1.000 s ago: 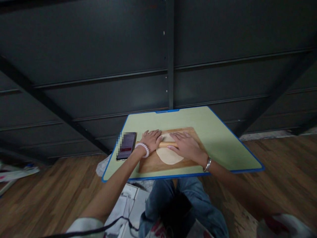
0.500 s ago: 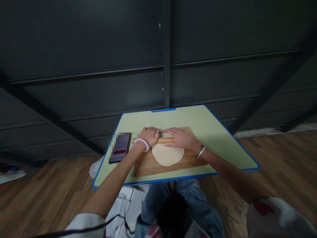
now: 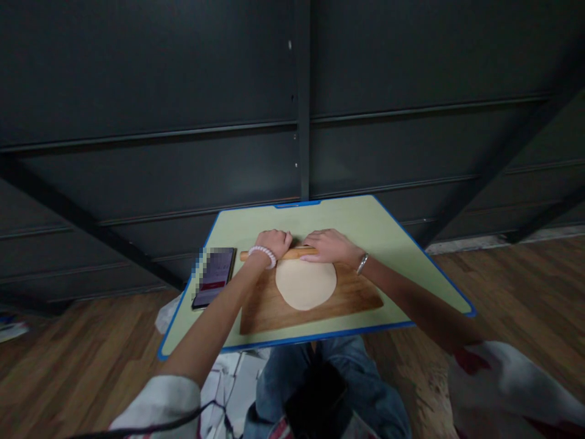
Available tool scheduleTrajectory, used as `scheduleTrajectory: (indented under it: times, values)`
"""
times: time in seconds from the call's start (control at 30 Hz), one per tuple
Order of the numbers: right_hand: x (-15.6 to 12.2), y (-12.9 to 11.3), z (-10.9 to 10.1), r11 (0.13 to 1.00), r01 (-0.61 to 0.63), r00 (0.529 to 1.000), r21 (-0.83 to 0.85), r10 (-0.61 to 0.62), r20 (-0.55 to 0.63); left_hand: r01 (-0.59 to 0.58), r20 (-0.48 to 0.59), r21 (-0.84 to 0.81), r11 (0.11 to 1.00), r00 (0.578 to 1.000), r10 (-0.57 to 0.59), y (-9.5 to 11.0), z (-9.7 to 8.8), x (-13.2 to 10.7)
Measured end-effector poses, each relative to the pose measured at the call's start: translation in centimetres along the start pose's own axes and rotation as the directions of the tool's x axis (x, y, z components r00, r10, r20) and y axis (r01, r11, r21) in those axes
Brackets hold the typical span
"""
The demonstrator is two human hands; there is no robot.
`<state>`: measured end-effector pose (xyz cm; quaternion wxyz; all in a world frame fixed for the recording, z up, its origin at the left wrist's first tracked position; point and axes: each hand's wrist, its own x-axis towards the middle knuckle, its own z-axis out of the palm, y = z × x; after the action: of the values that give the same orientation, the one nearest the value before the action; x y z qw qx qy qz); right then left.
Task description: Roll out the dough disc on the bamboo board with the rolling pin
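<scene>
Head view: rolling pin (image 3: 298,253) farther forward; more dough (image 3: 306,286) shows.

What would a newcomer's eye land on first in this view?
Probably the pale round dough, lying flat on the wooden board on the blue-edged green table. Next, the rolling pin across the dough's far part, with the left hand and right hand on it. Then the phone, screen up, left of the board.

rolling pin (image 3: 300,253) nearer far edge of dough (image 3: 306,285), left hand (image 3: 274,241) and right hand (image 3: 335,246) farther forward, more dough uncovered
</scene>
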<state>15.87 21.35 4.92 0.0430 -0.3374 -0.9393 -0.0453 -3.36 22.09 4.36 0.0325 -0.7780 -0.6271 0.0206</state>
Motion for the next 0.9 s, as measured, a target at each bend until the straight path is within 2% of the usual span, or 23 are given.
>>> scheduleTrajectory:
  times: [0.17, 0.3, 0.47, 0.6, 0.73, 0.9]
  values:
    - [0.2, 0.7, -0.1, 0.998, 0.047, 0.999, -0.052, -0.048, -0.020, 0.035, -0.013, -0.002, 0.999, 0.999, -0.035, 0.0, 0.2, 0.7]
    - [0.4, 1.6, 0.2, 0.997, 0.068, 0.997, -0.025, -0.069, -0.037, 0.040, -0.016, -0.006, 0.999, 0.999, -0.040, -0.1, 0.3, 0.9]
    - [0.6, 2.0, 0.1, 0.999, 0.034, 0.997, 0.017, -0.033, -0.065, 0.027, 0.001, -0.018, 0.999, 1.000, -0.027, -0.2, 0.1, 1.3]
    - [0.9, 2.0, 0.0, 1.000, 0.006, 0.999, -0.014, -0.007, -0.054, 0.008, -0.006, -0.015, 1.000, 1.000, -0.008, -0.2, -0.2, 1.5]
    - [1.3, 2.2, -0.1, 0.998, -0.042, 0.999, -0.047, 0.041, -0.018, -0.113, -0.047, 0.004, 0.994, 0.992, 0.113, -0.1, -0.4, 0.9]
    - [1.9, 2.7, 0.0, 0.992, -0.114, 0.992, -0.047, 0.116, 0.052, -0.300, -0.098, -0.001, 0.954, 0.949, 0.299, 0.2, -0.3, 0.0]
